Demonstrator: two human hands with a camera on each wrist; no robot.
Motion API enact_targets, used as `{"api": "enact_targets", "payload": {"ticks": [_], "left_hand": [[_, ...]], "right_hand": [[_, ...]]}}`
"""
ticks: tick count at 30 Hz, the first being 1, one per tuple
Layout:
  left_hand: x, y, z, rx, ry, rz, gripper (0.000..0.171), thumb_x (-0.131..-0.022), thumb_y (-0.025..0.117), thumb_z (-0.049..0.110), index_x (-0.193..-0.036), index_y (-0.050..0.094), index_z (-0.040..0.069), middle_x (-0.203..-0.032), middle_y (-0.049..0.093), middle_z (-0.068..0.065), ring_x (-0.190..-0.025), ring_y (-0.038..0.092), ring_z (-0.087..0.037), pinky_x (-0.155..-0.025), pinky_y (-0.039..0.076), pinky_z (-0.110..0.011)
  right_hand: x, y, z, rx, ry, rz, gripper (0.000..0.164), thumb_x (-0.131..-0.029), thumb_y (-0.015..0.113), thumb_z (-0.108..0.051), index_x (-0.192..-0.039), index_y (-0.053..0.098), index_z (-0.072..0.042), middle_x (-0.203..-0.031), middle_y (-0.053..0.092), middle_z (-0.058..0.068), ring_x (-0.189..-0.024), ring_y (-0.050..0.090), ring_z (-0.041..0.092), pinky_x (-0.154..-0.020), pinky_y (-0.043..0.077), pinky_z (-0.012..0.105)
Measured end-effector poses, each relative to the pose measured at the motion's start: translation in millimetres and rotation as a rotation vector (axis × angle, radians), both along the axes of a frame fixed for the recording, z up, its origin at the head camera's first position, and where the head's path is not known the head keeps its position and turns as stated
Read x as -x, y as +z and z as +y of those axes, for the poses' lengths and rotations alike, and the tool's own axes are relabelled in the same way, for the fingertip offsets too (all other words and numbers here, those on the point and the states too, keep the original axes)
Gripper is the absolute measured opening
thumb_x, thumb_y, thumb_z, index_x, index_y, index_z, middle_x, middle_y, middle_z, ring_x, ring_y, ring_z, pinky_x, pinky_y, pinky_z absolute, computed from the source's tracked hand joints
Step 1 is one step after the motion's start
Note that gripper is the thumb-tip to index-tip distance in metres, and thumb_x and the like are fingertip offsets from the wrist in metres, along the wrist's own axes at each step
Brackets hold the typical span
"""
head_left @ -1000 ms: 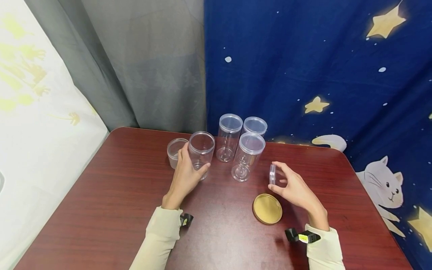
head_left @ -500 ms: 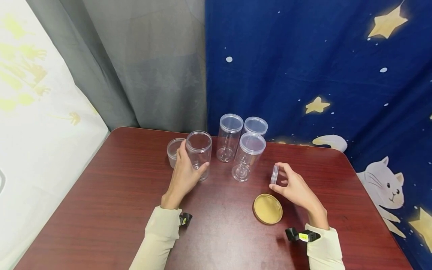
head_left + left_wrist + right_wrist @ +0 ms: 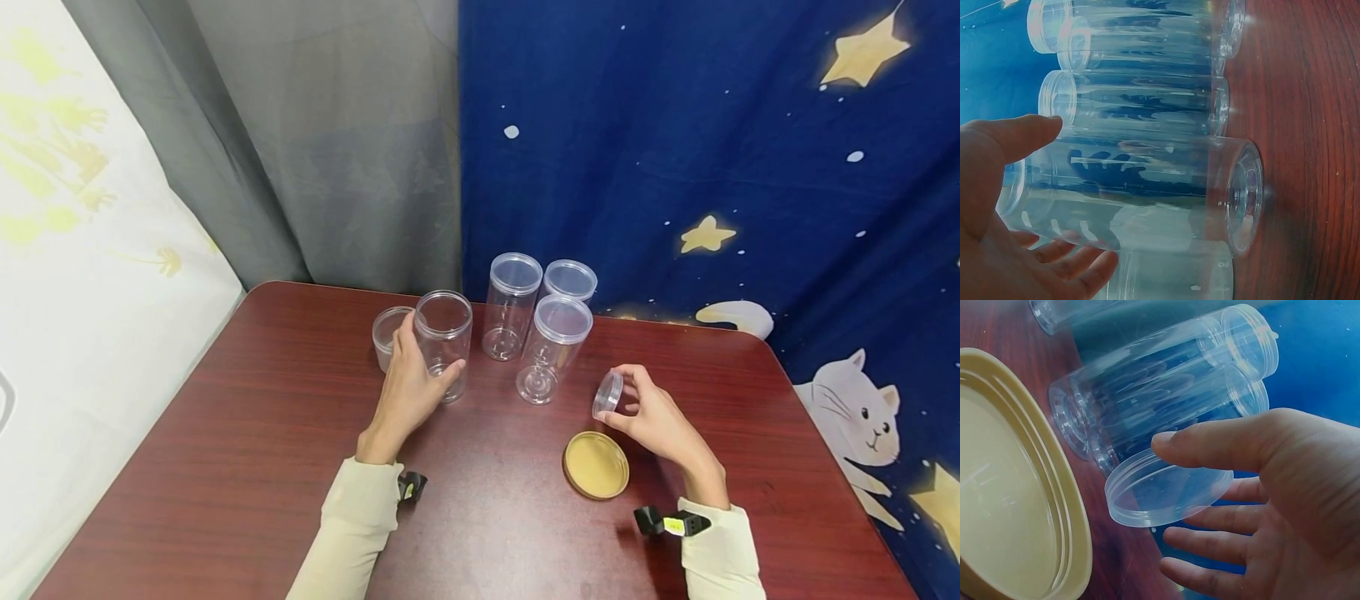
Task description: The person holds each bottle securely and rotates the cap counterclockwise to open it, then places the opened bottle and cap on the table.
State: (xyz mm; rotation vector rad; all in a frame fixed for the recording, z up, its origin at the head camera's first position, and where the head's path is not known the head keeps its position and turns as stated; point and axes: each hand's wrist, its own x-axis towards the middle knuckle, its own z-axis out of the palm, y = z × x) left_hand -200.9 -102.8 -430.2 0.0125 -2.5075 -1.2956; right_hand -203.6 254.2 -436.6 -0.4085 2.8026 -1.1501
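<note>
My left hand (image 3: pixel 411 385) holds a tall clear plastic jar (image 3: pixel 444 333) around its side, thumb on the near face. The jar stands upright on the table without a lid; its round base (image 3: pixel 1246 197) meets the wood in the left wrist view. My right hand (image 3: pixel 651 410) pinches a clear round lid (image 3: pixel 608 395) by its edge, tilted above the table. In the right wrist view the thumb presses the rim of this lid (image 3: pixel 1166 494), with the other fingers behind and below it. A gold lid (image 3: pixel 596 465) lies in front of the right hand.
Behind, between the hands, stand three tall clear jars with lids, the nearest jar (image 3: pixel 551 350) in front of the others. A short clear tub (image 3: pixel 386 333) is left of the held jar, partly hidden. Curtains (image 3: pixel 360 150) hang beyond the table's back edge.
The clear lid in my right hand has turned, from edge-on to showing its flat face. My left hand and its jar have shifted slightly left.
</note>
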Motion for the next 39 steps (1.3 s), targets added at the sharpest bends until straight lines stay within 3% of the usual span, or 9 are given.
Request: {"api": "enact_targets", "payload": {"ticks": [8,13,16,20,23,27,32,35,39], "left_hand": [[-1.9,3.7,1.4,0.011,0.018,0.058,0.101,-0.079,0.083,0.027,-0.153,0.019,0.004,-0.144,0.032,-0.021,-0.13,0.043,-0.038,-0.109,0.037,-0.054],[-6.7,14.1,7.2,0.067,0.068,0.261,0.1,-0.073,0.086,0.022,-0.15,0.026,0.002,-0.148,0.027,-0.022,-0.14,0.025,-0.037,-0.109,0.025,-0.058],[-10.5,22.0,13.3,0.116,0.084,0.412,0.096,-0.071,0.087,0.02,-0.147,0.032,0.001,-0.149,0.027,-0.022,-0.141,0.023,-0.039,-0.105,0.024,-0.06],[-18.6,31.7,24.8,0.183,0.033,0.576,0.081,-0.075,0.084,0.019,-0.141,0.041,0.001,-0.146,0.034,-0.023,-0.139,0.027,-0.04,-0.109,0.023,-0.057],[-25.8,36.7,35.5,0.221,-0.053,0.638,0.07,-0.078,0.08,0.019,-0.137,0.047,0.0,-0.142,0.04,-0.023,-0.136,0.032,-0.04,-0.112,0.024,-0.055],[-31.4,36.0,48.2,0.225,-0.181,0.624,0.066,-0.081,0.078,0.017,-0.137,0.047,0.0,-0.14,0.044,-0.02,-0.133,0.039,-0.037,-0.11,0.031,-0.048],[-30.0,23.2,60.8,0.176,-0.299,0.477,0.07,-0.083,0.078,0.016,-0.14,0.042,-0.002,-0.138,0.047,-0.019,-0.13,0.046,-0.03,-0.111,0.038,-0.04],[-25.1,16.0,69.7,0.163,-0.316,0.36,0.076,-0.083,0.079,0.02,-0.143,0.037,-0.002,-0.14,0.045,-0.019,-0.131,0.046,-0.028,-0.111,0.039,-0.04],[-13.9,10.7,81.9,0.185,-0.294,0.287,0.083,-0.081,0.081,0.025,-0.145,0.035,0.0,-0.141,0.046,-0.018,-0.131,0.047,-0.029,-0.11,0.04,-0.043]], "right_hand": [[1.2,-3.2,0.3,0.029,0.004,-0.016,0.067,-0.081,0.081,-0.011,-0.133,0.039,-0.005,-0.131,0.056,0.03,-0.119,0.059,0.046,-0.093,0.051,0.056],[2.1,-4.0,1.6,0.04,0.01,-0.022,0.067,-0.082,0.081,-0.013,-0.132,0.038,-0.004,-0.13,0.055,0.03,-0.119,0.059,0.046,-0.093,0.05,0.056],[2.7,-4.7,2.3,0.051,0.013,-0.023,0.066,-0.082,0.081,-0.013,-0.132,0.038,-0.003,-0.129,0.056,0.03,-0.118,0.059,0.046,-0.093,0.051,0.055],[3.4,-7.2,3.6,0.04,0.011,-0.019,0.066,-0.082,0.081,-0.011,-0.132,0.038,-0.002,-0.131,0.055,0.029,-0.118,0.06,0.046,-0.093,0.051,0.054],[4.2,-9.6,3.9,0.027,0.012,-0.008,0.067,-0.081,0.081,-0.011,-0.132,0.038,-0.002,-0.134,0.054,0.029,-0.119,0.059,0.046,-0.093,0.051,0.054],[5.5,-12.7,3.0,0.04,0.015,-0.002,0.066,-0.082,0.081,-0.013,-0.131,0.038,-0.001,-0.134,0.054,0.03,-0.12,0.058,0.047,-0.094,0.05,0.055],[6.2,-16.7,2.0,0.063,0.006,-0.011,0.065,-0.081,0.082,-0.015,-0.129,0.039,-0.002,-0.135,0.054,0.03,-0.121,0.057,0.047,-0.094,0.049,0.055],[6.1,-17.9,2.8,0.065,-0.001,-0.013,0.065,-0.081,0.082,-0.015,-0.128,0.04,-0.002,-0.136,0.054,0.029,-0.121,0.057,0.046,-0.094,0.05,0.054],[7.1,-19.1,4.4,0.08,0.01,-0.019,0.065,-0.081,0.082,-0.015,-0.129,0.039,-0.002,-0.137,0.053,0.028,-0.122,0.057,0.045,-0.094,0.05,0.053]]}}
